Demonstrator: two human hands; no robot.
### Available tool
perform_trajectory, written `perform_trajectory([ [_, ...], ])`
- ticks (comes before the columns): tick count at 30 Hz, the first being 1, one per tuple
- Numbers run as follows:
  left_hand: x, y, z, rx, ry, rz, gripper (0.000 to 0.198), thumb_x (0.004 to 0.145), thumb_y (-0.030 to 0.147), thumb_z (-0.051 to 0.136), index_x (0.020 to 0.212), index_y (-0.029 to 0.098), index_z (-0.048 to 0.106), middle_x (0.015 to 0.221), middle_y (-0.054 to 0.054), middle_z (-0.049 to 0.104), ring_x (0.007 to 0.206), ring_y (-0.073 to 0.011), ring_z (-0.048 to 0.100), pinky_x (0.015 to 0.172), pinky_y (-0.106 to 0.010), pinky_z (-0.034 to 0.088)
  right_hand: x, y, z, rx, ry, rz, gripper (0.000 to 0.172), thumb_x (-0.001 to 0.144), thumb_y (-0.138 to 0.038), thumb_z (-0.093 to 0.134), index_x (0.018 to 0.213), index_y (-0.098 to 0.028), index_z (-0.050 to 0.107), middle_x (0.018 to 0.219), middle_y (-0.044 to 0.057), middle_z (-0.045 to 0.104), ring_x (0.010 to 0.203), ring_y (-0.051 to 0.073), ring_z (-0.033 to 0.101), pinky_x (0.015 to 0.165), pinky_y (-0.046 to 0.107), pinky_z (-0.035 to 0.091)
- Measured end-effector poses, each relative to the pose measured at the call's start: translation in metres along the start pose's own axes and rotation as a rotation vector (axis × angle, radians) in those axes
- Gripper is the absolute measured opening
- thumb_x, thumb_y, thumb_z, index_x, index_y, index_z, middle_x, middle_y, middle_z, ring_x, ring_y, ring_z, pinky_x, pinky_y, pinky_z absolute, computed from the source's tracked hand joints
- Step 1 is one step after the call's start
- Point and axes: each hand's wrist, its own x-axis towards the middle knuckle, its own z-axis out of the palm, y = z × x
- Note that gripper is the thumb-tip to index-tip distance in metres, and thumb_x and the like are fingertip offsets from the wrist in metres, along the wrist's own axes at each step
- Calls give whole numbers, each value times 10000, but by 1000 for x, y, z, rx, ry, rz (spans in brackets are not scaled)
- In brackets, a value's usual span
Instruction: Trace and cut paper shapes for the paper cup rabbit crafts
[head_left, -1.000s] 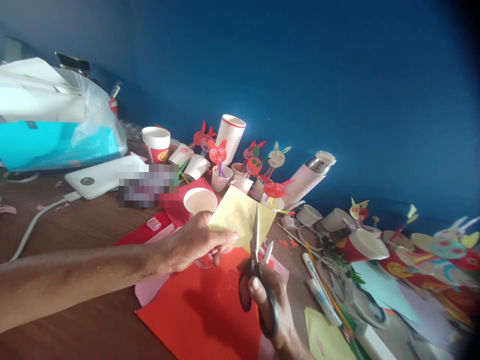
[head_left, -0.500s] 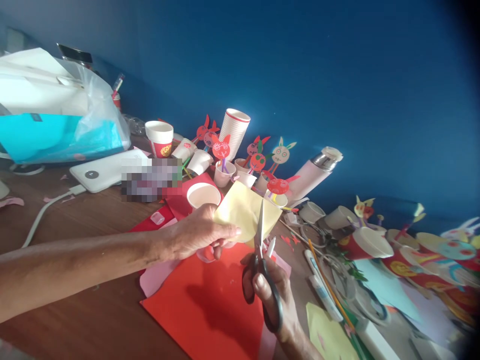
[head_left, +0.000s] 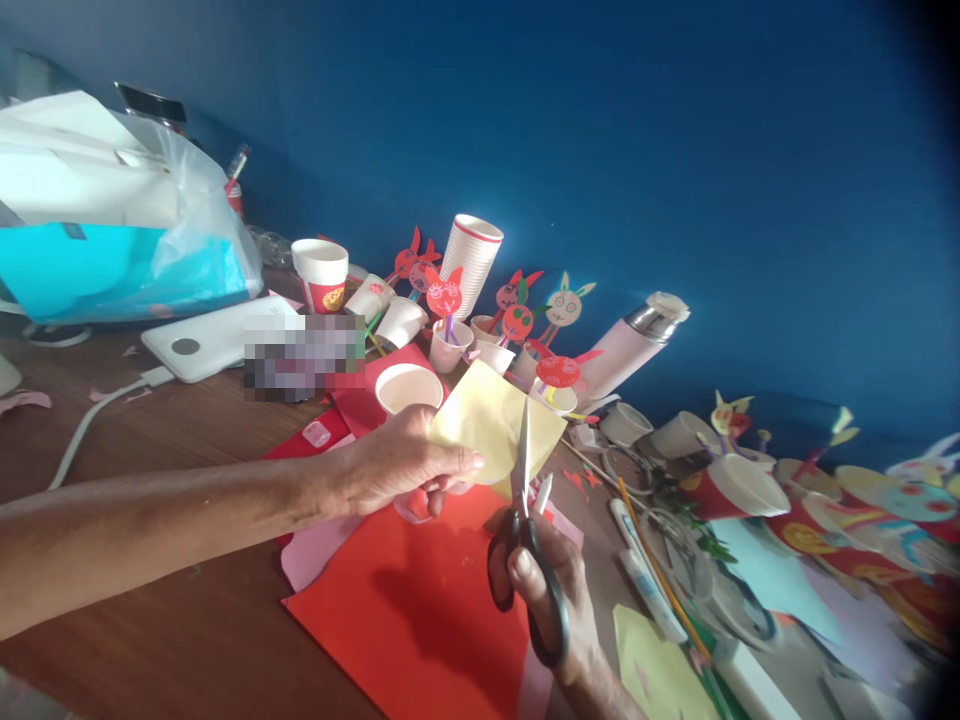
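Pinched between the thumb and fingers of my left hand [head_left: 409, 460] is a pale yellow sheet of paper [head_left: 480, 415], held above the table. My right hand [head_left: 559, 580] grips black-handled scissors [head_left: 525, 470] by their loops. The blades point up and lie across the right part of the yellow paper, close together. Below both hands lies a large red sheet [head_left: 420, 600] over pink paper [head_left: 319, 555]. A white paper cup [head_left: 409, 388] stands just behind my left hand.
Paper cups with animal-face figures [head_left: 444, 292] line the blue wall, near a stack of cups [head_left: 472, 255] and a pink thermos [head_left: 626, 345]. Left are a white power bank [head_left: 217, 340] and a plastic bag [head_left: 202, 230]. Right lie markers [head_left: 652, 595], cables and more decorated cups [head_left: 739, 485].
Hands, yellow paper and scissors hold nearly the same pose. The whole view has shifted very slightly.
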Motion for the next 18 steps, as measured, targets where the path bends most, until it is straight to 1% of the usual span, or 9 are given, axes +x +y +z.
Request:
perform_trajectory([
  [3,0,0,-1,-14,-25,19,270,717,358,579,590,126,521,501,37,476,431,-78,462,440,-219,360,-1,-2,0,-1,8,18,395,761,-531,590,891,-158,584,508,-41,480,438,86,415,426,204,399],
  [6,1,-1,-2,-26,-38,52,273,725,341,582,574,126,508,489,40,470,421,-76,464,438,-216,365,-2,-3,0,5,8,32,397,760,-531,591,895,-158,585,505,-43,478,437,86,410,432,208,400],
  [10,2,-2,-3,-31,-48,72,248,720,336,589,623,115,537,537,13,530,415,-75,477,423,-208,361,-1,-4,-1,14,-3,62,425,752,-549,593,914,-157,581,507,-42,490,446,88,404,441,213,383],
  [12,1,-1,-3,-14,-54,65,243,723,341,590,648,112,552,540,12,535,417,-77,482,426,-208,368,-1,-4,0,15,6,53,447,740,-563,595,926,-157,575,508,-41,501,447,91,401,446,221,367],
  [15,0,0,-4,-6,-49,49,235,720,325,598,618,123,533,499,34,494,419,-78,480,442,-214,387,0,-4,0,5,8,26,442,742,-568,584,917,-162,571,511,-40,508,451,97,405,465,238,342],
  [18,-1,2,-4,-20,-50,44,233,717,306,599,592,124,524,495,33,495,412,-74,477,441,-212,380,0,-6,0,-15,3,9,423,752,-564,572,908,-171,568,510,-42,504,448,99,404,471,244,332],
])
